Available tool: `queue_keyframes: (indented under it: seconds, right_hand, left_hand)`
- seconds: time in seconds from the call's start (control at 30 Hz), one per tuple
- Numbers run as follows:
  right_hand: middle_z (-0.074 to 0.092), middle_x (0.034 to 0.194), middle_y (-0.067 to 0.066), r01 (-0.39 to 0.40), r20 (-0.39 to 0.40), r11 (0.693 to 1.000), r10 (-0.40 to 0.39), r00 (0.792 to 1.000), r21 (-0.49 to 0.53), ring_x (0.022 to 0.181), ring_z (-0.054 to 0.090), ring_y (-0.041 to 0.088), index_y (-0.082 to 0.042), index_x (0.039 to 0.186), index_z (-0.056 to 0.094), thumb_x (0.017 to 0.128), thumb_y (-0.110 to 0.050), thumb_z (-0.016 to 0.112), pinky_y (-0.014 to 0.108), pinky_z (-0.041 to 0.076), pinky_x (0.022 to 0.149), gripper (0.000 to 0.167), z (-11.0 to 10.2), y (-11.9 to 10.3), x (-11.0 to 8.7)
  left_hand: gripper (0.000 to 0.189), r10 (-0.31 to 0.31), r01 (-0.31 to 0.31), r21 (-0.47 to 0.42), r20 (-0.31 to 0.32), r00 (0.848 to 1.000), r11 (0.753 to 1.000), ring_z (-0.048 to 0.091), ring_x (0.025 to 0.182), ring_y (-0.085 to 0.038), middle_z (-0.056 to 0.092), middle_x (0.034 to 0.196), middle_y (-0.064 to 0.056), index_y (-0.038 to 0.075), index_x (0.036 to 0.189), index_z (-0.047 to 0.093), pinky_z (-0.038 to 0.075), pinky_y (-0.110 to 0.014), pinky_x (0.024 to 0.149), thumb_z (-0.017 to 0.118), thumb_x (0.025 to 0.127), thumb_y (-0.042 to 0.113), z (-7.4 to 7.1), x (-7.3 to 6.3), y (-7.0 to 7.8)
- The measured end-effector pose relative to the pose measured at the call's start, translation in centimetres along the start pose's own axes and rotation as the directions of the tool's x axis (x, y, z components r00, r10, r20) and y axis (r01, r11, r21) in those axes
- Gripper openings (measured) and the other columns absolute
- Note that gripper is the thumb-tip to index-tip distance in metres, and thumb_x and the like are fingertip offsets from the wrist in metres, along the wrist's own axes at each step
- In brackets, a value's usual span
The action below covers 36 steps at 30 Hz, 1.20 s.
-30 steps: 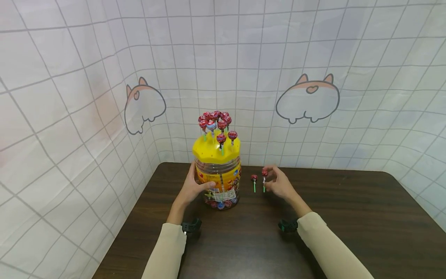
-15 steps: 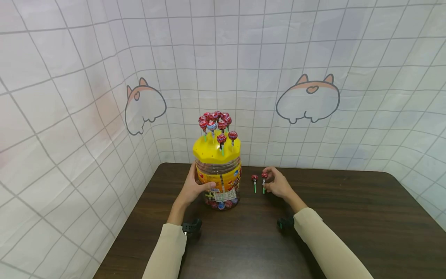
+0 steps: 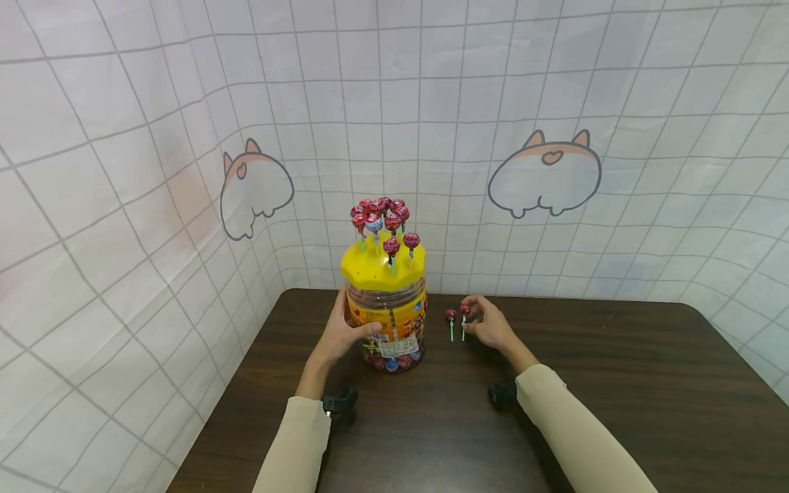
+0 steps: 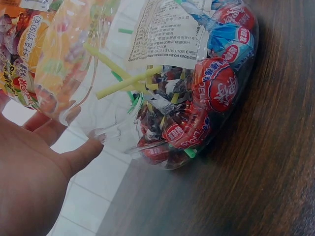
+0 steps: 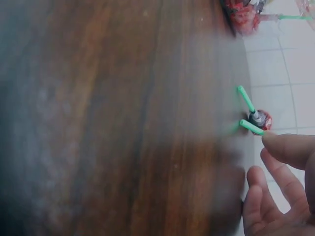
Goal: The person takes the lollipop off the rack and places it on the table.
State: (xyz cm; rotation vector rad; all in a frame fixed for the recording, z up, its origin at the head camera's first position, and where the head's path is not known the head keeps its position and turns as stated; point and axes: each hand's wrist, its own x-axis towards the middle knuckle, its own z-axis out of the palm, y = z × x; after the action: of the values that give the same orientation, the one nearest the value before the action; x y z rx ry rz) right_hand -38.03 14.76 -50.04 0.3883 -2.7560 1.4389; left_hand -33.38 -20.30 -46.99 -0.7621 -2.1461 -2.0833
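A clear plastic jar (image 3: 402, 318) with a yellow lid (image 3: 364, 268) stands on the table, several lollipops (image 3: 392, 246) upright in the lid. My left hand (image 3: 335, 333) grips the jar's left side, thumb across its front label; in the left wrist view the thumb (image 4: 86, 155) lies along the clear wall. Right of the jar, my right hand (image 3: 492, 325) pinches a red lollipop (image 3: 465, 311) close over the table, its green stick (image 5: 252, 128) at the thumb. Just left of it is another red lollipop (image 3: 451, 315) with a green stick.
Wrapped lollipops (image 4: 215, 84) fill the jar's bottom. The dark wooden table (image 3: 616, 383) reaches back to a white grid-patterned cloth (image 3: 444, 171) with cartoon animals. Dark wrist devices (image 3: 339, 402) sit at both wrists.
My right hand has shifted a little to the left with its lollipop, closer to the other lollipop. My left hand and the jar have stayed put.
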Motion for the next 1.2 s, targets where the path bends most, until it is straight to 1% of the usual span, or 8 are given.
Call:
queue_keyframes:
  seconds: [0.13, 0.27, 0.47, 0.7, 0.8, 1.0, 1.07, 1.2]
  right_hand:
    - [0.059, 0.118, 0.021, 0.008, 0.011, 1.0, -0.008, 1.0, -0.014, 0.09, 0.061, 0.027, -0.006, 0.135, 0.053, 0.09, 0.001, 0.073, 0.033, 0.051, 0.072, 0.051, -0.11, 0.28, 0.08]
    - [0.06, 0.12, 0.021, 0.011, 0.012, 1.0, -0.01, 1.0, -0.027, 0.097, 0.062, 0.031, -0.007, 0.135, 0.054, 0.09, -0.001, 0.074, 0.039, 0.053, 0.079, 0.05, -0.12, 0.56, 0.19]
    - [0.062, 0.122, 0.021, -0.004, 0.016, 1.0, 0.004, 1.0, -0.026, 0.102, 0.06, 0.033, -0.006, 0.137, 0.055, 0.09, -0.003, 0.074, 0.045, 0.052, 0.083, 0.05, -0.08, 0.78, 0.32]
    - [0.062, 0.124, 0.021, -0.004, 0.027, 0.999, 0.005, 1.0, -0.037, 0.107, 0.057, 0.037, -0.005, 0.137, 0.055, 0.09, -0.004, 0.074, 0.052, 0.049, 0.093, 0.05, -0.11, 0.73, 0.44]
    - [0.062, 0.123, 0.022, -0.003, 0.028, 0.999, 0.004, 1.0, -0.042, 0.105, 0.057, 0.036, -0.005, 0.136, 0.056, 0.09, -0.004, 0.075, 0.051, 0.05, 0.091, 0.05, -0.13, 0.67, 0.46]
    - [0.062, 0.124, 0.022, -0.005, 0.022, 0.997, 0.007, 1.0, -0.072, 0.094, 0.055, 0.029, -0.005, 0.134, 0.058, 0.089, -0.006, 0.076, 0.036, 0.046, 0.075, 0.049, -0.13, 0.71, 0.53]
    - [0.062, 0.127, 0.022, -0.018, 0.015, 0.996, 0.019, 1.0, -0.082, 0.094, 0.054, 0.027, -0.005, 0.134, 0.058, 0.089, -0.008, 0.076, 0.034, 0.043, 0.074, 0.048, -0.16, 0.72, 0.52]
    - [0.062, 0.131, 0.024, -0.029, 0.014, 0.994, 0.031, 0.999, -0.109, 0.094, 0.053, 0.027, -0.003, 0.133, 0.06, 0.089, -0.01, 0.077, 0.034, 0.043, 0.075, 0.047, -0.24, 0.7, 0.51]
  left_hand:
    - [0.091, -0.003, 0.003, -0.001, -0.001, 1.0, 1.0, 0.053, 0.132, -0.024, 0.046, 0.148, -0.006, 0.031, 0.157, 0.024, 0.048, -0.045, 0.112, 0.083, 0.088, 0.025, -0.04, -0.02, -0.03]
    - [0.092, -0.006, 0.006, -0.002, -0.004, 1.0, 1.0, 0.052, 0.132, -0.024, 0.045, 0.148, -0.006, 0.033, 0.157, 0.024, 0.048, -0.045, 0.111, 0.083, 0.087, 0.027, -0.04, -0.03, -0.02]
    - [0.092, 0.001, -0.001, -0.013, 0.001, 1.0, 1.0, 0.052, 0.133, -0.025, 0.045, 0.149, -0.006, 0.033, 0.157, 0.023, 0.049, -0.043, 0.11, 0.083, 0.087, 0.027, 0.01, -0.06, 0.03]
    - [0.091, 0.002, -0.001, -0.016, 0.005, 1.0, 1.0, 0.052, 0.133, -0.025, 0.045, 0.149, -0.007, 0.032, 0.157, 0.024, 0.05, -0.041, 0.11, 0.083, 0.088, 0.025, -0.05, -0.05, -0.09]
    - [0.09, 0.005, -0.005, -0.015, 0.007, 1.0, 1.0, 0.052, 0.133, -0.024, 0.045, 0.149, -0.007, 0.031, 0.157, 0.023, 0.049, -0.041, 0.111, 0.082, 0.089, 0.023, -0.09, -0.01, -0.2]
    - [0.09, 0.012, -0.012, -0.021, 0.01, 1.0, 1.0, 0.052, 0.133, -0.023, 0.044, 0.148, -0.007, 0.03, 0.157, 0.023, 0.05, -0.038, 0.11, 0.081, 0.089, 0.021, -0.11, 0.05, -0.25]
    - [0.089, 0.012, -0.012, -0.021, 0.011, 1.0, 1.0, 0.053, 0.133, -0.023, 0.045, 0.148, -0.007, 0.03, 0.157, 0.023, 0.05, -0.038, 0.11, 0.081, 0.089, 0.021, -0.09, 0.05, -0.23]
    - [0.09, 0.01, -0.01, -0.023, 0.01, 1.0, 1.0, 0.053, 0.132, -0.023, 0.045, 0.148, -0.007, 0.03, 0.157, 0.024, 0.05, -0.038, 0.109, 0.081, 0.089, 0.02, -0.05, 0.01, -0.11]
